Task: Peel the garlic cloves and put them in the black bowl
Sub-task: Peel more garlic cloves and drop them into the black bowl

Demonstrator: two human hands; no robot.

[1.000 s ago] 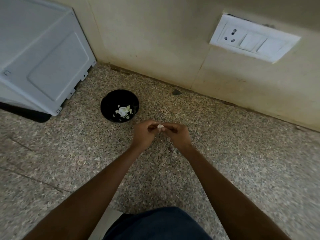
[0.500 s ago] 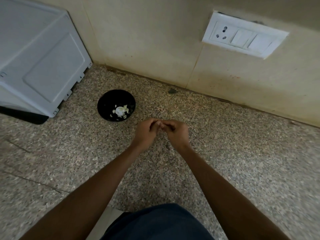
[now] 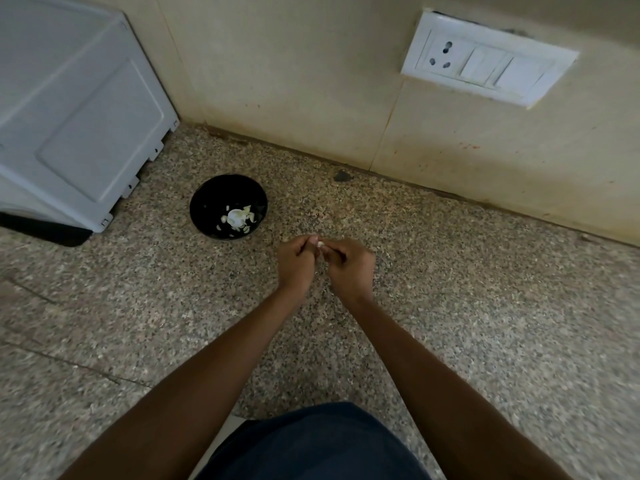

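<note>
Speckled granite makes up the desk (image 3: 485,306) I am looking down on, and it runs back to a cream tiled wall (image 3: 294,81) that closes off its far edge. At the far left corner a white appliance (image 3: 76,109) sits on the desk, its side panel angled toward me, and it takes up that whole corner. A white switch plate (image 3: 485,58) with a socket is fixed to the wall at the far right. A small dark chip (image 3: 341,176) lies on the desk close to the wall edge. From the middle to the right edge I see only bare stone, so that side offers the widest room; the near left is also bare stone.

The black bowl (image 3: 207,199) stands on the desk just beside the appliance's near corner, apart from it, with pale cloves and skins (image 3: 237,218) lying in its bottom. My left hand (image 3: 296,263) and right hand (image 3: 351,266) meet over the middle of the desk, fingers curled, fingertips together. Between them they pinch a small white garlic clove (image 3: 320,243), only a sliver of which shows. The bowl lies to the left of the hands and a little farther back, near the left hand but not touching it. My dark blue clothing (image 3: 311,445) fills the near edge of the view.
</note>
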